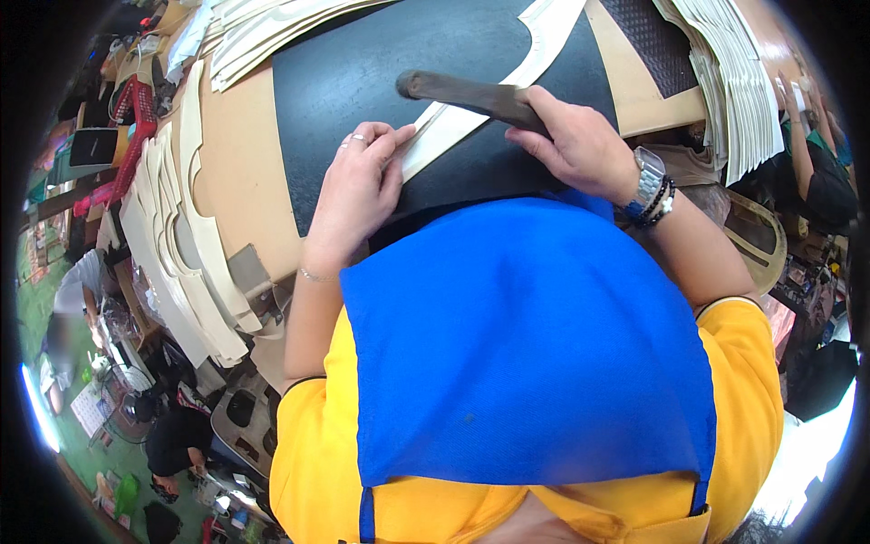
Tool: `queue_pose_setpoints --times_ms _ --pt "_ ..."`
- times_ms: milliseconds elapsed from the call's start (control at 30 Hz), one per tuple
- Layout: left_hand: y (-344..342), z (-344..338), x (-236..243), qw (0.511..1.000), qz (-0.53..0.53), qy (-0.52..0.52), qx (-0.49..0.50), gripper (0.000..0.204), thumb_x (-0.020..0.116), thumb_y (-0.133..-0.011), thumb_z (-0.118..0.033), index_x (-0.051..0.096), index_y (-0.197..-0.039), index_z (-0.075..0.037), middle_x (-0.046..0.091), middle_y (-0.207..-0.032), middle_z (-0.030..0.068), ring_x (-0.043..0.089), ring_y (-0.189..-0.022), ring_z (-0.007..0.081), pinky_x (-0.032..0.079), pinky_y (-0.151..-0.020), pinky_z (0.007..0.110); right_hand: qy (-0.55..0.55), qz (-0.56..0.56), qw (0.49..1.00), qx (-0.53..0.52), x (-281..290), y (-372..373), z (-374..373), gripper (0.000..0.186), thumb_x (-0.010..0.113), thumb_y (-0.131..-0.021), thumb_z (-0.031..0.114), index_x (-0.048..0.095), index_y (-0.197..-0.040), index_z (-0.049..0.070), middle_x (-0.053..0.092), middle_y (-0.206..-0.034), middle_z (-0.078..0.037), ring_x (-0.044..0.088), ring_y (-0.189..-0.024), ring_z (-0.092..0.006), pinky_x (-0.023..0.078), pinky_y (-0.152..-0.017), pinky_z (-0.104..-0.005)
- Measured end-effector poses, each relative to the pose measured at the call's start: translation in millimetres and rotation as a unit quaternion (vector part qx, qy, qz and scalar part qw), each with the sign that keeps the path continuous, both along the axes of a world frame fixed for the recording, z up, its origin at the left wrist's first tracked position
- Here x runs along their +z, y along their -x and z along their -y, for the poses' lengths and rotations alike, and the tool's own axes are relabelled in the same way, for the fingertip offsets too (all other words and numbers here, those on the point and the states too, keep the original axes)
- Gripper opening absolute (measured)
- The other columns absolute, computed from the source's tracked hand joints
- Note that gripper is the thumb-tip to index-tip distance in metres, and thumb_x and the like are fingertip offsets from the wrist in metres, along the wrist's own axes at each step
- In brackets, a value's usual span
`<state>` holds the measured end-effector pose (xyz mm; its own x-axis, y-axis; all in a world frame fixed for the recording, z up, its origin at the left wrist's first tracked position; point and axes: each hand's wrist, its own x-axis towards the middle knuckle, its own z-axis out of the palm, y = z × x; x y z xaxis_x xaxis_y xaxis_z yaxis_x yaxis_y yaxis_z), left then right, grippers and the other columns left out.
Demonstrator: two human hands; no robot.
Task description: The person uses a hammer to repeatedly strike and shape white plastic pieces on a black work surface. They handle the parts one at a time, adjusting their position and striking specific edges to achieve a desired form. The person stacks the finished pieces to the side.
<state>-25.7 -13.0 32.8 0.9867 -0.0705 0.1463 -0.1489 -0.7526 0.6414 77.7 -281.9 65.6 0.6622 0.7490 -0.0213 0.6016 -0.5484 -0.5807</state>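
Observation:
A long cream strip (438,139) lies diagonally across a black mat (335,82) on the worktable. My left hand (362,181) is on the strip's lower left part, its fingers closed on the folded edge. My right hand (575,145) grips the handle of a dark, worn hammer-like tool (462,93), whose rounded head hangs toward the upper left over the mat and strip.
Layered cream pieces lie in stacks at left (177,227), top (254,45) and right (734,100) of the table (236,154). A red basket (136,118) stands at far left. Other people work at lower left (172,444) and right (816,181). An oval-framed object (757,227) sits beside my right arm.

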Motion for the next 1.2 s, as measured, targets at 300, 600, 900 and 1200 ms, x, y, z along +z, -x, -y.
queue_pose_setpoints --times_ms 300,600,900,1200 --pt "15 -7 3 0.998 -0.034 0.019 0.041 0.015 0.070 -0.089 -0.009 0.073 -0.103 -0.004 0.066 -0.096 0.0112 0.067 -0.082 0.0255 0.055 -0.076 0.035 0.045 -0.024 0.997 0.055 -5 3 -13 0.037 0.058 -0.099 0.038 0.052 -0.118 0.007 0.069 -0.094 -0.021 0.067 -0.084 -0.0418 0.053 -0.072 -0.0506" --pt "26 -31 9 0.989 -0.110 0.013 0.100 0.008 0.070 -0.087 -0.007 0.073 -0.094 -0.002 0.067 -0.089 0.0118 0.068 -0.081 0.0250 0.055 -0.076 0.036 0.106 0.008 0.993 0.054 13 2 -14 0.036 0.058 -0.098 0.039 0.054 -0.112 0.006 0.069 -0.092 -0.021 0.067 -0.084 -0.0409 0.054 -0.072 -0.0505" --pt "-13 5 16 0.986 0.116 -0.122 0.017 0.025 0.079 -0.082 -0.020 0.072 -0.103 -0.008 0.070 -0.103 0.0113 0.068 -0.099 0.0298 0.054 -0.086 0.040 -0.085 -0.160 0.956 -0.229 -25 -10 56 0.036 0.056 -0.104 0.031 0.057 -0.120 -0.001 0.065 -0.090 -0.021 0.066 -0.083 -0.0316 0.050 -0.077 -0.0389" --pt "-11 -97 47 0.935 0.076 -0.006 0.347 0.025 0.058 -0.103 -0.019 0.069 -0.119 -0.003 0.073 -0.096 0.0088 0.065 -0.081 0.0108 0.052 -0.071 0.028 -0.085 -0.142 0.961 -0.222 -28 -8 61 0.035 0.054 -0.104 0.031 0.058 -0.119 -0.001 0.065 -0.088 -0.017 0.064 -0.082 -0.0277 0.049 -0.077 -0.0376"
